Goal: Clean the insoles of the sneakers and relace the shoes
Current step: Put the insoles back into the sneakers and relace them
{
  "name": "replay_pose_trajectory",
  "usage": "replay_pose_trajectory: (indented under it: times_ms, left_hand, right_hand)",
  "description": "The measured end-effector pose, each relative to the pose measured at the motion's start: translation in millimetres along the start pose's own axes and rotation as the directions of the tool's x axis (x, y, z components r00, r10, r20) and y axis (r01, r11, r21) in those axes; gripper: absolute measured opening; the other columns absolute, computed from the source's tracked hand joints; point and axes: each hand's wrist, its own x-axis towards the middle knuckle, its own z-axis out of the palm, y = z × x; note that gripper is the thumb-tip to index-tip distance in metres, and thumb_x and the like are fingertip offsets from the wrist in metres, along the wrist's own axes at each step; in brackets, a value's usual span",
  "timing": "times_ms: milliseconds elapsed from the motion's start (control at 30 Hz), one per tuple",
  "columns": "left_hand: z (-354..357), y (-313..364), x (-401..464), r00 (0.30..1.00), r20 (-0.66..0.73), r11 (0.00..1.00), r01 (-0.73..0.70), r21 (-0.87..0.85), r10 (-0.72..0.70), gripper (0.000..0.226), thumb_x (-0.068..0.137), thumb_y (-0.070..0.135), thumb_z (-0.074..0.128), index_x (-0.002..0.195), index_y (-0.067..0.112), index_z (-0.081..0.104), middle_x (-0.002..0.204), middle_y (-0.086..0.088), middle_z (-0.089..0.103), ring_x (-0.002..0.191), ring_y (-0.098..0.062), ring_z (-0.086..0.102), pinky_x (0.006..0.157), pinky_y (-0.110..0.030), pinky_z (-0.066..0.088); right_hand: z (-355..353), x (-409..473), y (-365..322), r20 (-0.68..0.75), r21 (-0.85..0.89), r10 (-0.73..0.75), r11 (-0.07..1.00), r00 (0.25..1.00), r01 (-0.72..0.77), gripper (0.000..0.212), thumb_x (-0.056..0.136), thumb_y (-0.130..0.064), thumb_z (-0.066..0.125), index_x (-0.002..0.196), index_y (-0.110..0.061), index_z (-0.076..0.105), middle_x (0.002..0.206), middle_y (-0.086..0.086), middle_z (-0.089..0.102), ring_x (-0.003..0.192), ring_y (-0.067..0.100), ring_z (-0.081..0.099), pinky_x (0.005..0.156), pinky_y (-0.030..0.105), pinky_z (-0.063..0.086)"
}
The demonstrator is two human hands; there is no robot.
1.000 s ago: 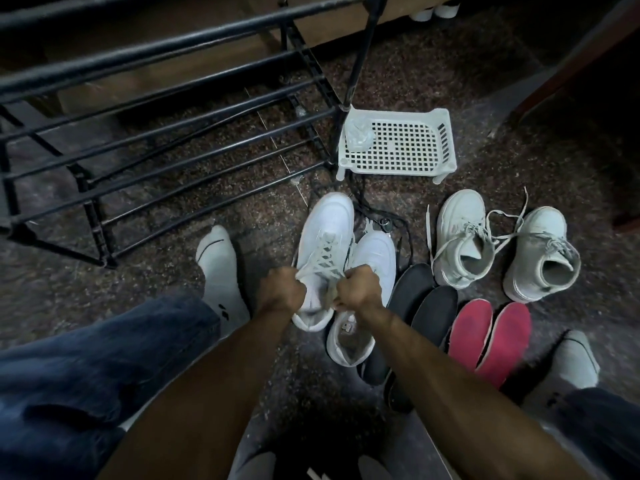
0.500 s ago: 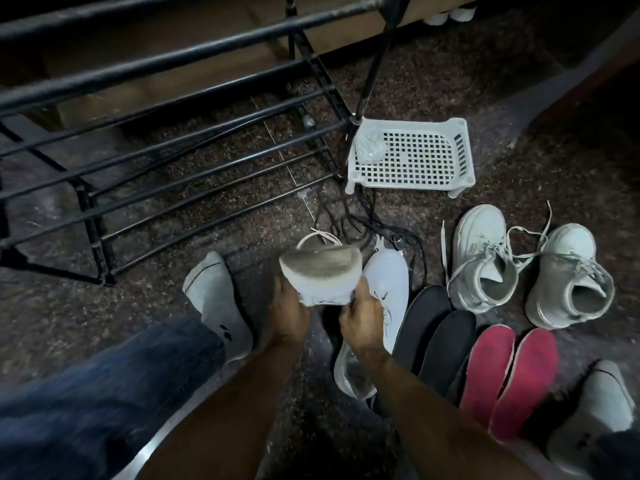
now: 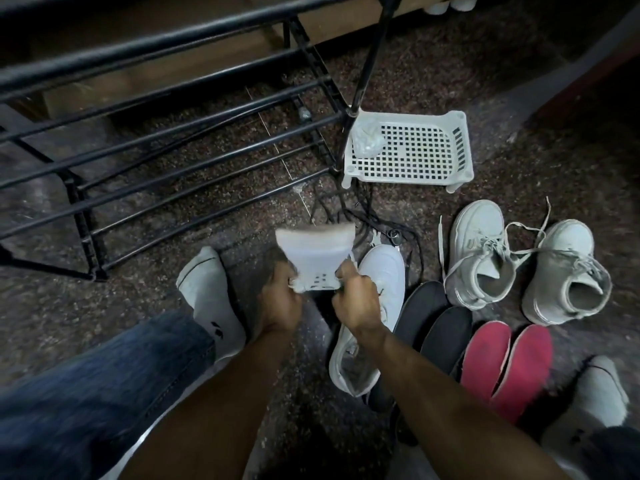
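White sneaker (image 3: 317,258) lifted between both hands, toe pointing away.
Left hand (image 3: 278,301) and right hand (image 3: 356,299) each grip its laced throat, equally near, just left of the floor-lying mate (image 3: 372,317).

A home's shoe corner, seen from the floor. A black metal shoe rack (image 3: 180,133) stands on speckled stone flooring (image 3: 554,168). Just right of the rack sits a white plastic basket (image 3: 408,150); nearer than the rack lie sneakers (image 3: 485,258) and loose insoles (image 3: 502,365).
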Motion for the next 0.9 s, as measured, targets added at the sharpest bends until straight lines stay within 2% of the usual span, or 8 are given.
replay_pose_trajectory:
  times_ms: [100, 167, 267, 367, 567, 667, 767, 900]
  left_hand:
    - [-1.8, -0.7, 0.5, 0.99, -0.134, 0.993, -0.048, -0.108, 0.033, 0.04, 0.068, -0.012, 0.052, 0.093, 0.019, 0.05, 0.089, -0.014, 0.058, 0.08, -0.032, 0.056, 0.063, -0.03, 0.029]
    - [-1.6, -2.0, -1.5, 0.996, -0.092, 0.996, -0.018, -0.087, 0.01, 0.037, 0.077, -0.009, 0.059, 0.109, 0.009, 0.055, 0.104, -0.018, 0.061, 0.092, -0.034, 0.058, 0.071, -0.031, 0.038]
    - [5.1, -23.6, 0.6, 1.0, -0.004, 1.0, -0.019, -0.009, 0.019, 0.046, 0.078, -0.007, 0.058, 0.123, 0.004, 0.056, 0.118, -0.022, 0.061, 0.104, -0.041, 0.059, 0.079, -0.04, 0.044]
    - [7.3, -29.5, 2.6, 0.994, -0.088, 0.994, -0.068, -0.082, 0.061, 0.03, 0.07, -0.001, 0.049, 0.093, 0.015, 0.061, 0.092, -0.021, 0.065, 0.085, -0.041, 0.061, 0.064, -0.038, 0.041]
    - [-7.5, -17.0, 13.8, 0.975, -0.221, 0.99, -0.05, -0.13, 0.02, 0.013, 0.084, 0.022, 0.055, 0.096, 0.027, 0.056, 0.093, -0.004, 0.067, 0.085, -0.031, 0.061, 0.069, -0.041, 0.049]
    - [-10.9, -17.7, 28.5, 0.993, -0.102, 0.997, -0.062, 0.047, 0.066, 0.011, 0.09, 0.03, 0.056, 0.1, 0.027, 0.058, 0.094, -0.011, 0.069, 0.087, -0.037, 0.061, 0.069, -0.043, 0.049]
    - [-8.9, -21.9, 28.5, 0.995, 0.097, 0.971, -0.013, 0.237, -0.01, 0.012, 0.087, 0.027, 0.056, 0.098, 0.023, 0.055, 0.098, -0.015, 0.068, 0.093, -0.041, 0.061, 0.073, -0.044, 0.051]
    - [-3.2, -29.7, 20.6, 0.992, 0.126, 0.967, -0.038, 0.251, 0.006, 0.015, 0.085, 0.029, 0.054, 0.098, 0.02, 0.052, 0.095, -0.016, 0.067, 0.09, -0.042, 0.061, 0.07, -0.043, 0.05]
  right_hand:
    - [10.2, -7.2, 4.5, -0.094, 0.239, 0.032, 0.971, 0.995, -0.009, 0.035, 0.073, -0.002, 0.052, 0.107, 0.0, 0.059, 0.094, 0.022, 0.068, 0.088, 0.04, 0.062, 0.071, 0.036, 0.045]
    - [22.8, -13.3, 15.5, 0.075, 0.458, 0.134, 0.876, 0.988, -0.153, 0.051, 0.071, -0.022, 0.059, 0.118, -0.002, 0.059, 0.114, 0.016, 0.066, 0.105, 0.027, 0.063, 0.09, 0.03, 0.051]
    - [30.2, -11.2, 21.4, 0.152, 0.29, 0.099, 0.947, 0.983, -0.14, 0.045, 0.078, -0.029, 0.054, 0.111, 0.0, 0.063, 0.109, 0.022, 0.066, 0.103, 0.037, 0.063, 0.091, 0.046, 0.052]
    - [17.4, -1.1, 4.2, 0.064, 0.022, 0.013, 1.0, 0.998, -0.015, 0.027, 0.081, -0.008, 0.051, 0.103, 0.005, 0.06, 0.096, 0.027, 0.066, 0.092, 0.043, 0.062, 0.076, 0.041, 0.049]
    - [-15.6, 14.4, -23.6, 0.002, 0.062, -0.022, 0.998, 1.0, 0.022, 0.031, 0.082, -0.015, 0.049, 0.113, -0.013, 0.052, 0.102, 0.017, 0.066, 0.092, 0.038, 0.059, 0.072, 0.035, 0.041]
    - [-23.2, 37.2, -22.3, 0.123, 0.041, 0.051, 0.998, 0.991, -0.057, 0.021, 0.079, -0.014, 0.047, 0.098, -0.009, 0.055, 0.093, 0.014, 0.066, 0.083, 0.034, 0.062, 0.072, 0.034, 0.048]
    - [-21.6, 46.6, -13.4, 0.33, 0.061, 0.085, 0.992, 0.94, -0.111, 0.014, 0.079, -0.015, 0.046, 0.084, -0.008, 0.056, 0.093, 0.017, 0.068, 0.081, 0.036, 0.068, 0.076, 0.048, 0.057]
    - [-13.3, 40.2, -1.0, 0.321, 0.037, 0.076, 0.995, 0.944, -0.093, 0.019, 0.07, -0.017, 0.05, 0.087, -0.013, 0.059, 0.089, 0.012, 0.07, 0.081, 0.035, 0.067, 0.075, 0.041, 0.057]
